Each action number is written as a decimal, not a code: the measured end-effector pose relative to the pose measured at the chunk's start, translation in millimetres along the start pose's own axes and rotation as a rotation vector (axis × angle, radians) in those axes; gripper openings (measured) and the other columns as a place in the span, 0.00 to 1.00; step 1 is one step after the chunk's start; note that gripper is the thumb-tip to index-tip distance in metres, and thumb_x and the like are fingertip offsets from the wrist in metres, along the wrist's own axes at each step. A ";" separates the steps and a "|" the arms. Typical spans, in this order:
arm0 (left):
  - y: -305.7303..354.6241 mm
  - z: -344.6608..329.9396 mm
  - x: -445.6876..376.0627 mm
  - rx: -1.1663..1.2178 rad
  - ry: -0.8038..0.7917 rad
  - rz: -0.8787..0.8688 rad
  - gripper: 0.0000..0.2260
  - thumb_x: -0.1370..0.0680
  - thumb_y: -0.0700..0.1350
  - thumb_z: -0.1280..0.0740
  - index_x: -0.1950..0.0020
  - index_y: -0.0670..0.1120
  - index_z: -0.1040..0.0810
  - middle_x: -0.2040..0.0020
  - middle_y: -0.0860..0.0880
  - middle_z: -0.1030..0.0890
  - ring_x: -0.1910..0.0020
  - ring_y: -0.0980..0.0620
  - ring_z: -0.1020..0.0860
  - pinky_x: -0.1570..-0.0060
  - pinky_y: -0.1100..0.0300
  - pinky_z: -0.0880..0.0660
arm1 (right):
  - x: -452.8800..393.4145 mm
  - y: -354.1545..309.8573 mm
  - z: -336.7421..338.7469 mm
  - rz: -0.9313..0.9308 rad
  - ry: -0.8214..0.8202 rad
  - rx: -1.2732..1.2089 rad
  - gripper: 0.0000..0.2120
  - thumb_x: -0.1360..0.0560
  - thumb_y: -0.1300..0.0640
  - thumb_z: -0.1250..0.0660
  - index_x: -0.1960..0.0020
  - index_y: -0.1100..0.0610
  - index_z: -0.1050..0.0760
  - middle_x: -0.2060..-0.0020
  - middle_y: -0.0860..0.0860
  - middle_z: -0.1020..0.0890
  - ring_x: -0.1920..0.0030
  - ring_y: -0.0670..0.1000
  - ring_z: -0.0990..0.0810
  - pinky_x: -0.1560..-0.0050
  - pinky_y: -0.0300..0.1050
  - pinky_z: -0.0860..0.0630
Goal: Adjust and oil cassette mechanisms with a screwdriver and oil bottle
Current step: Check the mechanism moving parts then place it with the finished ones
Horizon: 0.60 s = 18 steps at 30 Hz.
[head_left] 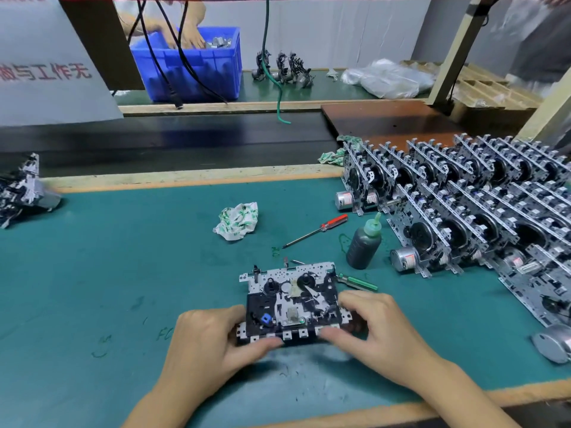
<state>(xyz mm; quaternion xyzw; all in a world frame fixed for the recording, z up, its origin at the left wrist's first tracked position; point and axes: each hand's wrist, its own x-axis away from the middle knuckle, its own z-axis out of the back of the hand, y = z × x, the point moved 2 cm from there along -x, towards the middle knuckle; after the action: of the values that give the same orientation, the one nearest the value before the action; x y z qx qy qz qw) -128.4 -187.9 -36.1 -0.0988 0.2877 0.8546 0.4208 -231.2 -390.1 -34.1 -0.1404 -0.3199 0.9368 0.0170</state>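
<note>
Holding one cassette mechanism (292, 304) flat on the green worktop (123, 257), left hand (213, 341) and right hand (367, 325) each gripping a near corner. I'd keep it steady before grabbing tools. Nearby: one red screwdriver (318, 229), one oil bottle (364, 242), one green-handled tool (360, 282).

A cassette mechanism (292, 301) lies flat on the green mat, near the front edge. It is a metal plate with black parts, two round hubs and a small blue bit. Behind it and to the right lies a screwdriver (315, 231) with a red handle, its thin tip pointing to the left. Next to that stands an oil bottle (364, 244), dark grey with a green cap, leaning a little. Many more mechanisms (463, 208) stand on edge in rows at the right.
</note>
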 end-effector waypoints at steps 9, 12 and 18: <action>-8.9 19.0 -23.3 0.353 0.146 0.340 0.29 0.28 0.69 0.49 0.74 0.48 0.28 0.78 0.45 0.29 0.79 0.53 0.33 0.68 0.60 0.34 | -25.5 -21.0 -9.6 -0.358 -0.010 -0.571 0.30 0.34 0.31 0.40 0.79 0.55 0.29 0.83 0.51 0.28 0.79 0.45 0.30 0.69 0.35 0.32; -14.0 20.7 -32.3 0.248 0.045 0.435 0.36 0.31 0.73 0.52 0.76 0.40 0.32 0.77 0.42 0.29 0.78 0.53 0.35 0.66 0.57 0.32 | -34.7 -19.4 -10.7 -0.431 0.013 -0.603 0.33 0.33 0.29 0.38 0.80 0.56 0.30 0.83 0.53 0.29 0.79 0.47 0.30 0.70 0.35 0.31; -10.6 29.0 -43.6 -0.081 -0.053 0.484 0.35 0.31 0.69 0.61 0.76 0.43 0.34 0.77 0.45 0.28 0.73 0.48 0.28 0.69 0.59 0.34 | -42.9 -21.3 -7.2 -0.436 -0.012 -0.513 0.33 0.34 0.29 0.43 0.82 0.56 0.32 0.84 0.51 0.29 0.78 0.47 0.30 0.68 0.34 0.31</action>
<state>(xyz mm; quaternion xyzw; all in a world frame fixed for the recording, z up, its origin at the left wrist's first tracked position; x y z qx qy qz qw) -90.7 -195.1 1.2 -0.0216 0.2573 0.9436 0.2070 -189.3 -374.2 -15.8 -0.0630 -0.5677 0.8010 0.1793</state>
